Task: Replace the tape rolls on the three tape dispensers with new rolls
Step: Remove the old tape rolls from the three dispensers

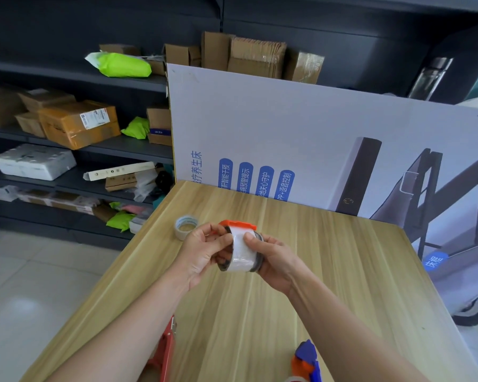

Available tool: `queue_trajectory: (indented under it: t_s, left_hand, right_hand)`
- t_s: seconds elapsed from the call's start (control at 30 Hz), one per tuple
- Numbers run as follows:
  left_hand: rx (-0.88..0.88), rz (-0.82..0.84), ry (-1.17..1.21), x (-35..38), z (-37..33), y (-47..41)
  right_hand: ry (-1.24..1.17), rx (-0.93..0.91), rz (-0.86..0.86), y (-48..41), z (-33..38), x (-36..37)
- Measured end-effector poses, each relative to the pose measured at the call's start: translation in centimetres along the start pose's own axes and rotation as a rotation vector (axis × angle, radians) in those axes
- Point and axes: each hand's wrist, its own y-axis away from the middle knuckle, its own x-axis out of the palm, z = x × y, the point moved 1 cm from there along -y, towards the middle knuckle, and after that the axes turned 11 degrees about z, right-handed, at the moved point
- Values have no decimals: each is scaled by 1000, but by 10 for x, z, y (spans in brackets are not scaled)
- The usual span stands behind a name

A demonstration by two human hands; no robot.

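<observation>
Above the desk's middle, the fingers (221,242) of the left hand (202,257) curl round one side of an orange-topped dispenser (239,226). The right hand (276,261) grips the other side, its thumb pressed on the pale roll (242,253) seated in it. Both hands grasp the dispenser, which is held clear of the desk (329,271).

The step looks like settling this roll and leading its free end up to the orange top. To do it well, the left hand should hold the frame steady while the right thumb pushes the roll squarely home. The end can then be drawn flat, without creasing, with the fingers kept off any cutting edge.

A spare roll (185,226) lies on the desk just beyond the left hand. A red dispenser (166,351) lies near the left forearm, and a blue one (308,357) near the right. A printed board (301,128) stands along the desk's far edge, with shelves (75,150) of parcels to the left.
</observation>
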Motion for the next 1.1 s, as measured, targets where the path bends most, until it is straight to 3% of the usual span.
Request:
queue_trajectory:
  t_s: [0.2,0.37,0.5,0.57,0.67,0.87,1.1]
  left_hand:
    - [78,-69,-279,12,0,0]
    - [131,-134,-514,10,-2,-7]
    - [124,-55,-614,3,2,-11]
    - [109,-21,-641,1,5,-12]
    - [110,-18,-754,2,8,-12]
    - [260,-81,-995,-2,11,-10]
    - [495,56,-1396,-6,23,-12]
  right_hand:
    - [43,2,-141,-8,-4,-4]
    - [437,-34,-447,-15,4,-4]
    - [822,-141,-440,-16,14,0]
    - [916,-171,-530,-16,21,-1]
    - [915,-164,-674,-16,31,-8]
    - [790,-35,-563,-20,26,-6]
    - [672,115,-595,-30,10,-12]
